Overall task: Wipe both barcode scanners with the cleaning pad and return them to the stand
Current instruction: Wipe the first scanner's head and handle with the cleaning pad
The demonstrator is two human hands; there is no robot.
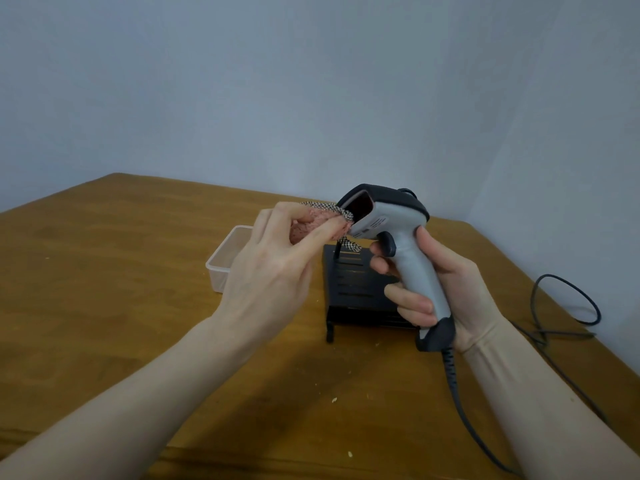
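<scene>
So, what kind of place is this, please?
Probably a plain room at home or a small office: a bare wooden table against a blank wall, with only a scanner, its stand and a plastic box.

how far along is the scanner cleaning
Nothing shows as finished. In hand: the right hand grips a scanner by its handle while the left hand presses the pad at its front window. Left: the stand looks empty, so this scanner must go back; a second scanner isn't clearly visible.
</scene>
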